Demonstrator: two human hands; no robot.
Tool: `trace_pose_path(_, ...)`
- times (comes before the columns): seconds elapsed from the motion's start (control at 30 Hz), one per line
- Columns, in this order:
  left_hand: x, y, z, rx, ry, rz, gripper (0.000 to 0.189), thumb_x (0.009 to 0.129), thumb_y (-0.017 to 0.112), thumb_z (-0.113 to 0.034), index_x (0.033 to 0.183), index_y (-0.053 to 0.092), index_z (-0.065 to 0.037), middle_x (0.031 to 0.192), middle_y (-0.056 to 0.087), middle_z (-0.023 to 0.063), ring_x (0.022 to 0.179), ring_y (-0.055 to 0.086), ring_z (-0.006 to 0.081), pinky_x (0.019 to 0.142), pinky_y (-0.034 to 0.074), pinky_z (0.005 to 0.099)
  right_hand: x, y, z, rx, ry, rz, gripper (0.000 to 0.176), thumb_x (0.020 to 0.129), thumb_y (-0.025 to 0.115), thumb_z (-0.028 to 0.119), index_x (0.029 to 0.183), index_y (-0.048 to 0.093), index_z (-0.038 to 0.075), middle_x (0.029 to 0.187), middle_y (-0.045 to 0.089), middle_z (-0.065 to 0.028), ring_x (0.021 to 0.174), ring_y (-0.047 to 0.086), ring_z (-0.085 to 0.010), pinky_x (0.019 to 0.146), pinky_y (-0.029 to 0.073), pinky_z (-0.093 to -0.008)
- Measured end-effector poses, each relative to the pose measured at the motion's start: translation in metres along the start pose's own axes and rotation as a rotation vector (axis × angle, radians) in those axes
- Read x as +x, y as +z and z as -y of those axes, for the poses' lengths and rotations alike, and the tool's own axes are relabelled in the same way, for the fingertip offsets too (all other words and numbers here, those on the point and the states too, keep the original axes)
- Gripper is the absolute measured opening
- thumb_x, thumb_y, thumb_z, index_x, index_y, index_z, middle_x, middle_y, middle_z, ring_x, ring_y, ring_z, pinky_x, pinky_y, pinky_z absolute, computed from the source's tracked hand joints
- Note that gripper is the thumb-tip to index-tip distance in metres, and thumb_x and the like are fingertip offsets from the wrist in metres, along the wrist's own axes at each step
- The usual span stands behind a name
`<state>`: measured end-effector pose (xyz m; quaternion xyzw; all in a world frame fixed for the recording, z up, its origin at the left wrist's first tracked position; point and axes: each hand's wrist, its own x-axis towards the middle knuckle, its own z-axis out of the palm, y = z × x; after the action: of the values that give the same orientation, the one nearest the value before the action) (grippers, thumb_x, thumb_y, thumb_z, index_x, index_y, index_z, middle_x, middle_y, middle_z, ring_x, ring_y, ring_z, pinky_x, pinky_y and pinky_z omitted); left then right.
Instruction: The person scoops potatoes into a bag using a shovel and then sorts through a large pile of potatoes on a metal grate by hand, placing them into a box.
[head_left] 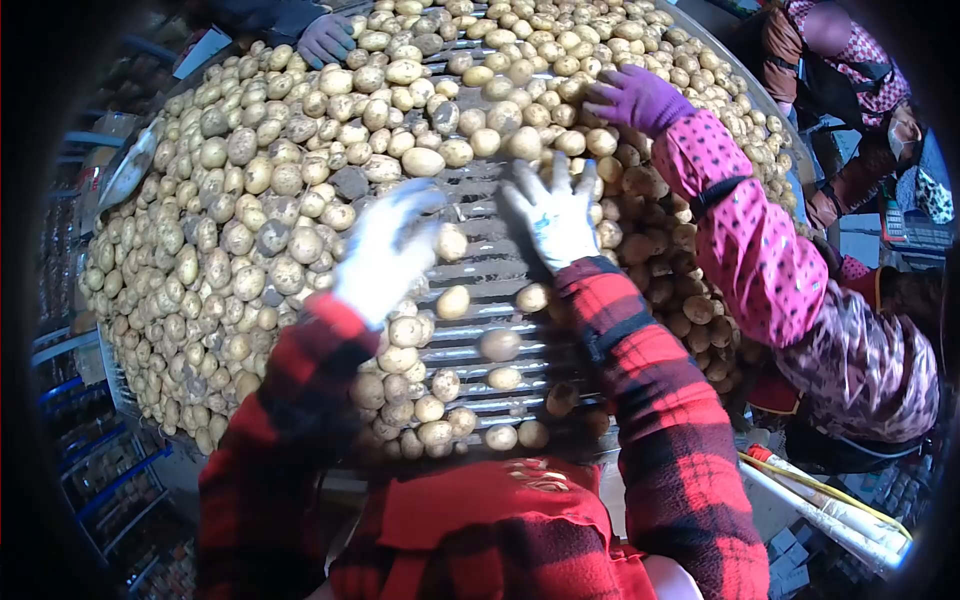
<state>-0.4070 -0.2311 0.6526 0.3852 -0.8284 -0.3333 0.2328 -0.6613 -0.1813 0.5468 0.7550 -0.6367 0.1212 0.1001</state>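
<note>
The left grip point(390, 245), in a white glove, hangs blurred at the edge of the heap; I cannot tell whether its fingers are closed on anything. The right grip point(555, 212), also gloved, has its fingers spread wide, and no potato shows in it, though its palm side is hidden.

The nearest single potato point(452, 242) lies just to the right of the left grip's fingers, in the gap between the two hands. The left hand is the nearer one; the potato looks almost round, so no long axis stands out. Directly ahead of the right grip's fingertips lie more potatoes, crowded together.

Between and below both grips, the bars of the slatted desk point(462, 335) run crosswise, with a few loose potatoes on them. To the left of the left grip spreads a broad potato heap point(230, 270); to the right of the right grip is a second, partly shaded heap.

Beyond the right grip, ahead and to its right, a co-worker's purple glove point(640, 97) is at the potatoes. Far ahead of the left grip, another co-worker's gloved hand point(326, 40) rests by the heap's edge. Well off to the left stands a blue-railed rack point(115, 492), its contents too dim to tell.
</note>
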Motion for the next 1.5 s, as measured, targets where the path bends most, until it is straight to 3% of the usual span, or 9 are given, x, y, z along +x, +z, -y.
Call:
trace_pose_path(0.1,-0.072,-0.072,0.038,0.104,-0.033,-0.258,0.032,0.097,0.063,-0.006,0.128,0.068,-0.002,0.141,0.062,0.0181,0.133,0.058,0.036,0.115,0.046,0.0439,-0.005,-0.012,-0.007,-0.136,0.064,0.07,0.047,0.1,0.049,0.016,0.142,0.06,0.033,0.156,0.051,-0.0065,0.141,0.047,-0.0445,0.115,0.026,-0.0787)
trace_pose_path(0.33,-0.177,-0.112,0.037,0.848,-0.18,-0.231,0.046,0.092,0.074,-0.025,0.136,0.067,-0.013,0.155,0.049,0.0143,0.148,0.036,0.0437,0.123,0.03,0.0583,0.031,-0.076,-0.021,-0.009,0.326,0.019,0.055,0.076,0.071,0.001,0.13,0.067,0.013,0.14,0.06,-0.0192,0.122,0.062,-0.0388,0.087,0.057,-0.0481)
trace_pose_path(0.43,-0.162,-0.092,0.027,0.824,-0.245,-0.16,0.05,0.085,0.081,-0.029,0.134,0.07,-0.023,0.161,0.043,0.0054,0.152,0.027,0.0449,0.124,0.029,0.0603,0.084,-0.063,0.012,0.192,-0.179,-0.163,0.051,0.078,0.069,0.001,0.128,0.066,0.007,0.135,0.063,-0.0229,0.116,0.066,-0.0398,0.092,0.056,-0.0483)
trace_pose_path(0.63,-0.155,-0.089,0.035,0.787,-0.249,-0.134,0.05,0.085,0.081,-0.03,0.133,0.072,-0.023,0.16,0.045,0.0035,0.153,0.027,0.0453,0.125,0.026,0.0627,0.16,0.018,-0.031,0.126,0.117,0.375,0.047,0.091,0.067,0.025,0.136,0.066,0.013,0.136,0.063,-0.02,0.127,0.059,-0.0421,0.106,0.05,-0.0541)
trace_pose_path(0.97,0.017,-0.03,0.034,0.456,0.283,-0.014,0.048,0.094,0.066,-0.017,0.141,0.06,-0.01,0.141,0.061,0.0158,0.134,0.055,0.0378,0.117,0.041,0.0501,0.058,0.009,-0.007,-0.035,0.165,0.389,0.037,0.092,0.065,0.015,0.129,0.069,0.018,0.119,0.067,-0.0192,0.111,0.067,-0.0401,0.091,0.057,-0.0525)
trace_pose_path(1.1,0.071,0.038,0.088,0.681,0.067,0.046,0.067,0.091,0.069,-0.032,0.153,0.05,-0.013,0.152,0.054,0.0183,0.143,0.046,0.04,0.121,0.036,0.0522,0.025,-0.073,-0.013,0.438,0.359,0.578,0.053,0.093,0.074,0.026,0.143,0.06,0.012,0.133,0.067,-0.0188,0.12,0.067,-0.0382,0.101,0.054,-0.05)
trace_pose_path(1.27,0.056,0.078,0.05,0.421,-0.091,0.21,0.066,0.089,0.073,-0.038,0.146,0.055,-0.011,0.133,0.064,0.0175,0.121,0.059,0.0408,0.106,0.047,0.0506,-0.044,-0.125,-0.017,2.233,0.801,0.207,0.064,0.093,0.073,0.015,0.152,0.05,0.006,0.137,0.062,-0.0112,0.117,0.066,-0.0281,0.103,0.055,-0.0435)
trace_pose_path(1.4,0.025,0.084,0.031,0.493,0.097,0.339,0.049,0.096,0.067,-0.038,0.139,0.062,-0.014,0.136,0.064,0.0129,0.125,0.057,0.0363,0.107,0.045,0.0502,-0.072,-0.108,0.001,2.558,0.687,-0.079,0.078,0.096,0.071,0.015,0.163,0.031,0.009,0.148,0.053,-0.0161,0.12,0.065,-0.0312,0.099,0.057,-0.0397)
trace_pose_path(1.5,0.011,0.081,0.012,0.074,0.129,0.304,0.041,0.104,0.058,-0.041,0.135,0.066,-0.015,0.126,0.069,0.0115,0.118,0.063,0.0337,0.103,0.049,0.0459,-0.082,-0.101,0.013,2.608,0.752,-0.018,0.048,0.103,0.068,0.023,0.145,0.051,0.006,0.135,0.062,-0.0148,0.114,0.066,-0.0266,0.087,0.062,-0.0354)
